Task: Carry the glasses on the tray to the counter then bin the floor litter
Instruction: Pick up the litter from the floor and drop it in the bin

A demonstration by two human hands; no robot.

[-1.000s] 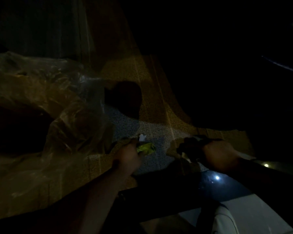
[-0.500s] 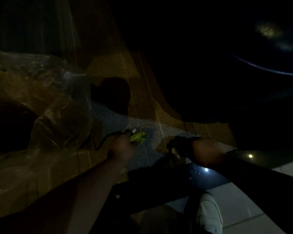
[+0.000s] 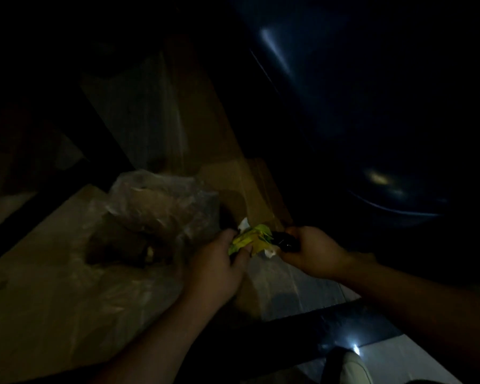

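Note:
The scene is very dark. My left hand (image 3: 219, 261) grips a crumpled yellow-green wrapper (image 3: 250, 238) with scraps of white paper at its edges. My right hand (image 3: 313, 253) is closed on a dark, shiny piece of litter (image 3: 286, 241) that touches the wrapper's right side. Both hands meet just right of a clear plastic bag (image 3: 155, 214), which lies crumpled and open on the patterned carpet (image 3: 39, 300). No glasses or tray are in view.
A large dark rounded object (image 3: 372, 120) fills the upper right. A dark bar (image 3: 47, 189) slants across the left. A glossy dark strip (image 3: 330, 325) and pale floor tiles (image 3: 394, 358) lie below, with my white shoe (image 3: 349, 367) at the bottom edge.
Both hands have lifted from the carpet and come together, so the green wrapper and the dark litter now touch. The view has swung, and the bag now sits nearer the middle.

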